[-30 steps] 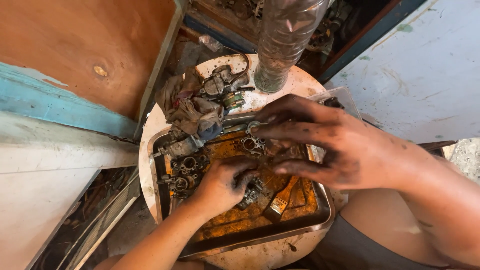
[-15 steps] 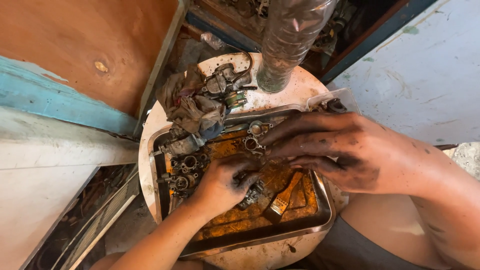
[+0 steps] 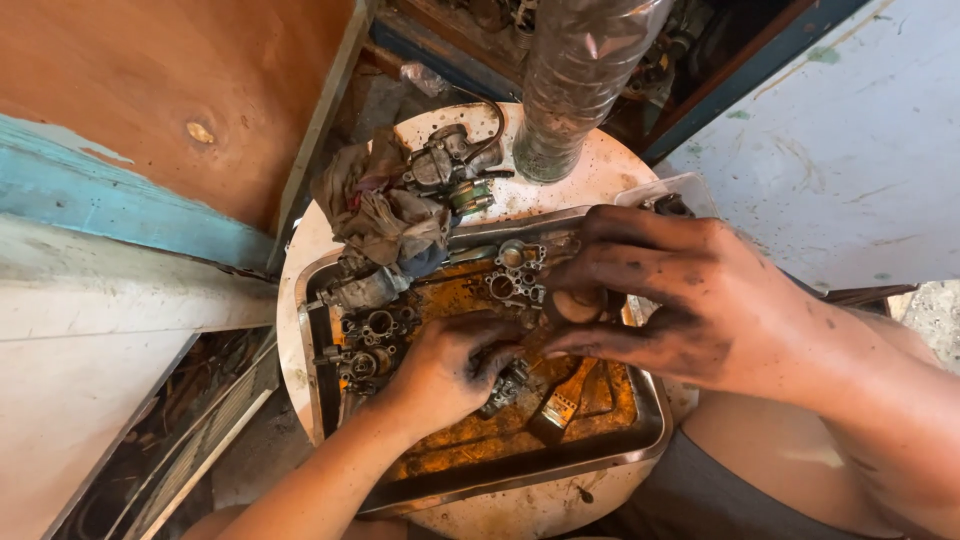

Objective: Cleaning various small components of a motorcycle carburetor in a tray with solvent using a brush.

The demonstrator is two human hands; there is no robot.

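A metal tray (image 3: 520,470) with orange, oily liquid sits on a round white stool top (image 3: 520,515). My left hand (image 3: 445,370) is closed around a small dark metal engine part (image 3: 505,385) over the tray's middle. My right hand (image 3: 680,300), black with grease, hovers over the tray's right side and pinches a small round tan piece (image 3: 578,305) between thumb and fingers. A small brush (image 3: 560,405) lies in the liquid just below both hands.
Carburettor parts (image 3: 370,340) lie in the tray's left end, with a greasy rag (image 3: 385,215) and another carburettor body (image 3: 450,160) behind it. A clear plastic bottle (image 3: 580,80) stands at the stool's far edge. A wooden panel (image 3: 150,100) rises to the left, and my knee (image 3: 760,450) is at right.
My right hand has drawn its fingers together onto the small round piece and shifted slightly right. The left hand has stayed on the dark part.
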